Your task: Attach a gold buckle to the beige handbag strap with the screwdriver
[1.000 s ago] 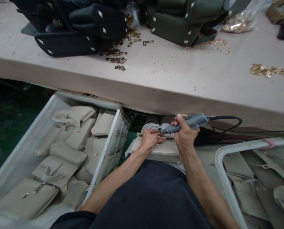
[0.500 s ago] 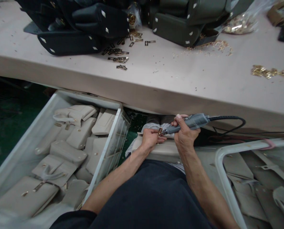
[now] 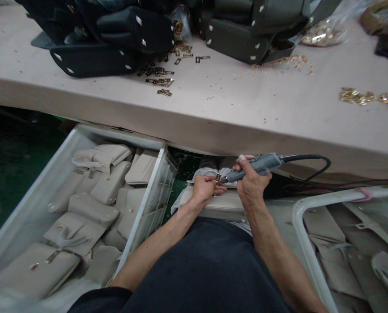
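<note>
My right hand (image 3: 253,182) is wrapped round a grey electric screwdriver (image 3: 266,164), its tip pointing left. That tip meets or nearly meets a small gold metal clasp (image 3: 217,178). The fingers of my left hand (image 3: 205,190) pinch the clasp, which seems to be on a strap or flap; the exact join is too small to make out. Beneath both hands a beige handbag (image 3: 224,203) rests on my lap, partly covered by my hands and shirt. A black cable (image 3: 314,157) curves from the back of the screwdriver.
To the left stands a white plastic crate (image 3: 164,167) of beige handbags (image 3: 92,204). A second crate (image 3: 300,217) with bags is at the right. On the table (image 3: 197,108) ahead lie black bags (image 3: 92,61), olive bags (image 3: 229,43), dark metal clasps (image 3: 159,81) and gold fittings (image 3: 356,96).
Both hands, the screwdriver and the clasp keep nearly the same position. The view has shifted slightly, and the screwdriver's rear end sits a little further left.
</note>
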Tool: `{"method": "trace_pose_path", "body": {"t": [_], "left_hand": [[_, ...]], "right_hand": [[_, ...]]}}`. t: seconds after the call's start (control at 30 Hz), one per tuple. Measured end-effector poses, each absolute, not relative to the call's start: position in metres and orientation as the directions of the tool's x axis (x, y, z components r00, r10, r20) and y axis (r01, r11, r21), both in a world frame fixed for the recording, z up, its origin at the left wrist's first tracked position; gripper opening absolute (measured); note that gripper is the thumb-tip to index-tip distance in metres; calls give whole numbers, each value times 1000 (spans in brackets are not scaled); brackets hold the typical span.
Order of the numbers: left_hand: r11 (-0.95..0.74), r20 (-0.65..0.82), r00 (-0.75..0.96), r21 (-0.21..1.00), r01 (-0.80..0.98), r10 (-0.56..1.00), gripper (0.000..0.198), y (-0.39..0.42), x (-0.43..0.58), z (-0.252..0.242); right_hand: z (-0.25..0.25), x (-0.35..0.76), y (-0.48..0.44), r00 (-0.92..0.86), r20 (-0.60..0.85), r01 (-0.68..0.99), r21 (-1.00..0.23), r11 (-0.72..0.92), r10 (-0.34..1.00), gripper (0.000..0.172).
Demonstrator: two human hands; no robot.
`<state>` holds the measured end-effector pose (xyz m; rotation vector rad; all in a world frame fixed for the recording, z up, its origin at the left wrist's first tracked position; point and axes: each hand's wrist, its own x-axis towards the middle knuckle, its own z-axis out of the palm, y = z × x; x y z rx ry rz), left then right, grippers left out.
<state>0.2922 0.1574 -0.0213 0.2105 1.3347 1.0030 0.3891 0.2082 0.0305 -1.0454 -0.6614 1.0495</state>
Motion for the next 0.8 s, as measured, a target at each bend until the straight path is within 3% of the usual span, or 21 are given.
{"method": "trace_pose_path", "body": {"t": [0.8], "left_hand": [[597,-709,-115,659,-457,696,9,158,295,-24]], "right_hand": [[30,389,206,412,-29,-345,-930,126,911,33]]}}
